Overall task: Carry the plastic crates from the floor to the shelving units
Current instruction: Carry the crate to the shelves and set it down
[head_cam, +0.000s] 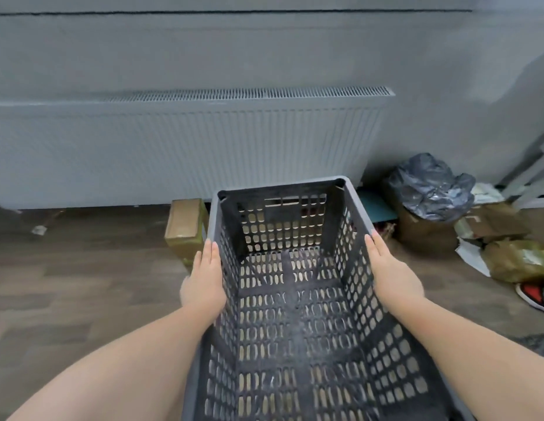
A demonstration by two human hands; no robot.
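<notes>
A dark grey perforated plastic crate (292,299) with nothing inside is held up in front of me, above the wooden floor. My left hand (205,278) lies flat against the crate's left outer wall, fingers straight and pointing forward. On the opposite side, my right hand (392,275) presses the crate's right wall and rim with straight fingers. The crate is carried between the two palms. No shelving unit is clearly visible.
A long white radiator (185,141) runs along the grey wall ahead. A taped cardboard box (184,226) stands on the floor left of the crate. At right lie a crumpled black bag (431,186) on a box, and brown parcels (513,256).
</notes>
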